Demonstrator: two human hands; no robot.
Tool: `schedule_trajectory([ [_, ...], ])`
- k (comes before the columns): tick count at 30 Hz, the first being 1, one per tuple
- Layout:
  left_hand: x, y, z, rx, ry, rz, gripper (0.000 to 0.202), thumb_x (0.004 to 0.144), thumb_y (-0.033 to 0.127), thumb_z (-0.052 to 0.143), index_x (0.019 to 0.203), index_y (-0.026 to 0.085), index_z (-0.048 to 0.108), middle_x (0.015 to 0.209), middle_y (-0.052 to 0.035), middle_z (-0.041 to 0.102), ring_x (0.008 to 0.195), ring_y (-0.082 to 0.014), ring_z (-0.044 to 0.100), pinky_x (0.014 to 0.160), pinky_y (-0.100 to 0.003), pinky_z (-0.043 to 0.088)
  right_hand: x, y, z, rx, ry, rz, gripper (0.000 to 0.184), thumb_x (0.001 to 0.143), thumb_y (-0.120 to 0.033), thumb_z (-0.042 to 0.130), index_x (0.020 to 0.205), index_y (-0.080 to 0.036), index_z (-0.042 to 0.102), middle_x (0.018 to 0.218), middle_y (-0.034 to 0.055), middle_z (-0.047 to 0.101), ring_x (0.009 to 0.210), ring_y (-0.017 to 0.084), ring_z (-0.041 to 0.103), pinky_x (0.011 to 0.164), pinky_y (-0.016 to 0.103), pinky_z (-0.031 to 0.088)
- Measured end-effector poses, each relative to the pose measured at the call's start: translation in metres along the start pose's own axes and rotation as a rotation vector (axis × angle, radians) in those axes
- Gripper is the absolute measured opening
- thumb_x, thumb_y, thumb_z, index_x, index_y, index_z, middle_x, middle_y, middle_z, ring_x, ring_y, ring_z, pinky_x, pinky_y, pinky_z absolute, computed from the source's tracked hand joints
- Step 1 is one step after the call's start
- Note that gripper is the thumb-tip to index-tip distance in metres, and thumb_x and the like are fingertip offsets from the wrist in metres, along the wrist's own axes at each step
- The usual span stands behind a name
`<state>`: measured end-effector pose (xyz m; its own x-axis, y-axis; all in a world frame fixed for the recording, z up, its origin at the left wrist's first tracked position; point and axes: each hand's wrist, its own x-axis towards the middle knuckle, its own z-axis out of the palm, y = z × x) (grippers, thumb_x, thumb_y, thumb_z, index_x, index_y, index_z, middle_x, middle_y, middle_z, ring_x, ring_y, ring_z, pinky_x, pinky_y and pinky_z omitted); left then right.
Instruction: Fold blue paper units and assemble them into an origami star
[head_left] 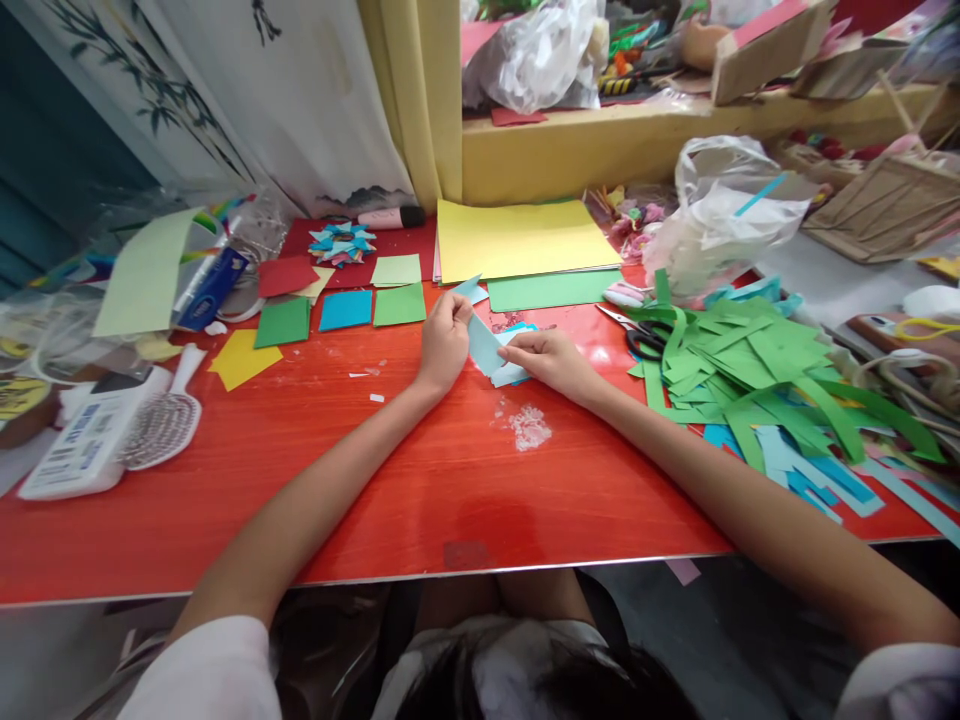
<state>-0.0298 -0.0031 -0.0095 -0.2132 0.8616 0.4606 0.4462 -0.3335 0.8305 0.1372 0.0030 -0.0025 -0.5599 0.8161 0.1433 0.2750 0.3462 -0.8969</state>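
Note:
My left hand point(444, 342) grips a piece of light blue paper point(484, 345) that looks folded, with one corner sticking up above my fingers. My right hand point(553, 362) pinches the lower right part of the light blue paper between thumb and fingers. Behind my right fingertips lie more blue paper pieces point(519, 328), partly covered. A small heap of whitish scraps point(530, 427) sits on the red table point(420, 500) just below my hands. Scissors point(646, 338) with black handles lie right of my right hand, beside a pile of green paper pieces point(750, 355).
Coloured paper squares, among them a blue one point(345, 310), lie left of my hands. Yellow sheets point(525, 238) are stacked at the back, near a folded paper ring point(342, 243). A hairbrush point(161, 425) and a white bottle point(94, 435) lie left; a plastic bag point(724, 225) stands back right.

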Motion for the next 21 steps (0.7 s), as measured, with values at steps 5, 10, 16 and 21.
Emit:
schedule_trajectory([
  [5, 0.002, -0.0051, 0.0005, 0.04, 0.03, 0.027, 0.021, 0.089, 0.019, 0.043, 0.069, 0.019, 0.039, 0.067, 0.0013, 0.042, 0.065, -0.0115, 0.041, 0.063, -0.025, 0.032, 0.0006, -0.0008, -0.0006, -0.02, -0.021, 0.009, 0.033, 0.08, -0.042, 0.055, 0.067, -0.014, 0.064, 0.051, -0.0041, 0.035, 0.048, 0.007, 0.027, 0.047, 0.024, 0.018],
  [10, 0.0009, -0.0027, 0.0004, 0.044, 0.049, 0.031, 0.02, 0.089, 0.02, 0.044, 0.07, 0.019, 0.041, 0.069, 0.0008, 0.045, 0.068, -0.0115, 0.043, 0.065, -0.025, 0.033, 0.0011, 0.0008, -0.0013, 0.029, -0.041, 0.026, 0.033, 0.08, -0.043, 0.055, 0.069, -0.014, 0.064, 0.05, -0.0043, 0.036, 0.047, 0.006, 0.027, 0.047, 0.024, 0.017],
  [16, 0.0014, -0.0045, 0.0003, -0.045, 0.061, -0.03, 0.018, 0.089, 0.025, 0.045, 0.073, 0.018, 0.044, 0.07, 0.0012, 0.047, 0.066, -0.0099, 0.044, 0.062, -0.024, 0.033, -0.0001, 0.0006, -0.0008, 0.122, 0.02, 0.032, 0.03, 0.081, -0.04, 0.054, 0.064, -0.016, 0.053, 0.048, -0.0047, 0.04, 0.046, 0.006, 0.033, 0.046, 0.023, 0.023],
  [21, 0.0014, -0.0079, 0.0029, -0.268, -0.102, -0.051, 0.013, 0.082, 0.021, 0.056, 0.095, 0.02, 0.053, 0.068, 0.003, 0.046, 0.064, -0.0079, 0.046, 0.059, -0.02, 0.038, 0.003, 0.0058, -0.0012, 0.327, 0.251, 0.075, 0.027, 0.081, -0.04, 0.056, 0.067, -0.018, 0.047, 0.052, -0.006, 0.04, 0.043, 0.005, 0.032, 0.042, 0.02, 0.024],
])
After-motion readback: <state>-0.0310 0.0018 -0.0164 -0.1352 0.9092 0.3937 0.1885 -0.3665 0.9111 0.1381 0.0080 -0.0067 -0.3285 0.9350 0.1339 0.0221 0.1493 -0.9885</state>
